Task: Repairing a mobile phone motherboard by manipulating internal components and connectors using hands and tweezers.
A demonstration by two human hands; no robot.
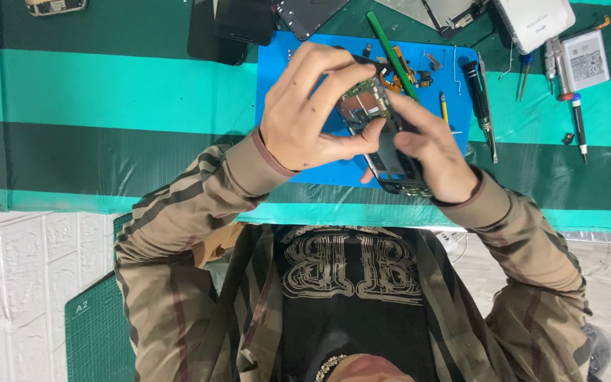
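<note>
Both hands are up over the blue work mat (284, 106), working on an opened phone frame (390, 152) held in the air just above it. The left hand (309, 117) has its fingers curled over the top end, thumb and fingertips pinched on the little green circuit board (365, 99) sitting in the frame. The right hand (433, 155) is wrapped around the lower half, fingers pressed together on the frame's edge, basically acting as the clamp.

If you ask me, the trick here is a steady frame and a light pinch on the board, straight rather than twisted, since ribbon connectors hate sideways pulls. I can't see whether any cable is attached underneath.

A green pry stick (392, 53) and a black screwdriver (476, 92) lie on the mat nearby, with tiny loose parts scattered around.
</note>
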